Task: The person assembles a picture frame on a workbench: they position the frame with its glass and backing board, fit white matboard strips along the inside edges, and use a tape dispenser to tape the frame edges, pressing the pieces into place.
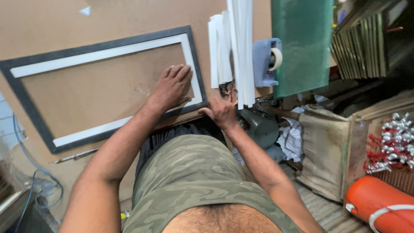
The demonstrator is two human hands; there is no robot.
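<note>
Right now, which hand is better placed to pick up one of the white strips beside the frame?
The right hand. It rests at the table edge, just below the lower ends of the white strips. The left hand lies flat on the picture frame, so it is occupied.

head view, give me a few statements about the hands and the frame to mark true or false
1. The left hand lies flat on the picture frame. True.
2. The picture frame stands upright against a wall. False: it lies flat on the brown board.
3. The right hand is at the board's near edge, beside the white strips. True.
4. The tape dispenser is in the left hand. False: it sits apart, right of the white strips, touched by neither hand.
5. The orange container rests on the frame. False: it lies low at the right, away from the board.
</note>
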